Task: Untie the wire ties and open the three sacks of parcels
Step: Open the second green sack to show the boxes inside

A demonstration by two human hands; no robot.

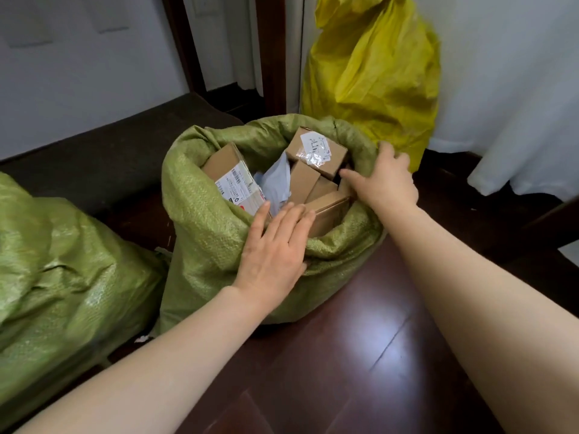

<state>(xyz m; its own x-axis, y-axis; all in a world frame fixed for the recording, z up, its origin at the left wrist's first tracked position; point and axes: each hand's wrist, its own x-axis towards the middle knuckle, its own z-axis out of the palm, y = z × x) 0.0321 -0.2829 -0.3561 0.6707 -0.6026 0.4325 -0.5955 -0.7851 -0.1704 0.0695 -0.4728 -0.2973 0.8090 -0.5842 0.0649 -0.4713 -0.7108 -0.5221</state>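
A green woven sack (200, 233) stands open in the middle of the floor, its mouth rolled down. Inside lie several brown cardboard parcels (319, 150) with white labels and a grey mailer bag (275, 180). My left hand (275, 245) rests flat on the near rim of this sack, fingers spread, touching a box edge. My right hand (387, 180) lies on the right rim, thumb inside the mouth. A second green sack (62, 270) slumps at the left. A yellow sack (372, 70) stands behind, against the wall. No wire tie is visible.
Dark red wooden floor (360, 349) lies in front of the sacks. A dark mat (109, 151) runs along the white wall at the left. A dark door frame (272, 51) stands behind, and a white curtain (517, 104) hangs at the right.
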